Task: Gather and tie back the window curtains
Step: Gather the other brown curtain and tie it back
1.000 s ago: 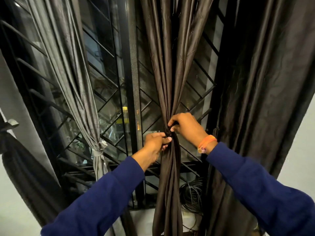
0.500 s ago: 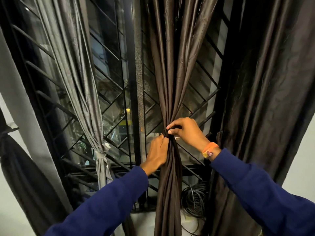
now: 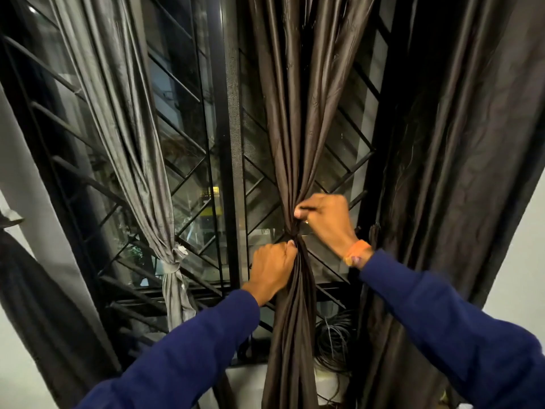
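Cinching the brown curtain [image 3: 295, 143] at its waist, dead centre of the window. Left hand [image 3: 272, 268] sits at about 7 o'clock of the pinch point, fingers curled tight round the bundled cloth just below the knot. Right hand [image 3: 324, 219] at about 1 o'clock of it, thumb and forefinger nipping a dark tie or fold right above the knot; which of the two, I cannot tell. An orange wristband [image 3: 356, 252] shows at that wrist.

Fabric looks thin, satiny, light. It falls in long smooth pleats, so my guess is it slides easily and will slip out of a loose wrap. Best hold seems to be where the hands are now, at the narrowed waist, with the folds squeezed together before the tie is pulled snug. No stiffness to fight; nothing fragile either.

At 9 o'clock of the hands, the grey curtain [image 3: 141, 172] hangs already knotted. At 3 o'clock, a dark curtain [image 3: 457, 172] hangs loose, untied. A coil of black cable [image 3: 334, 338] sits at 5 o'clock, low beside the brown curtain's tail.
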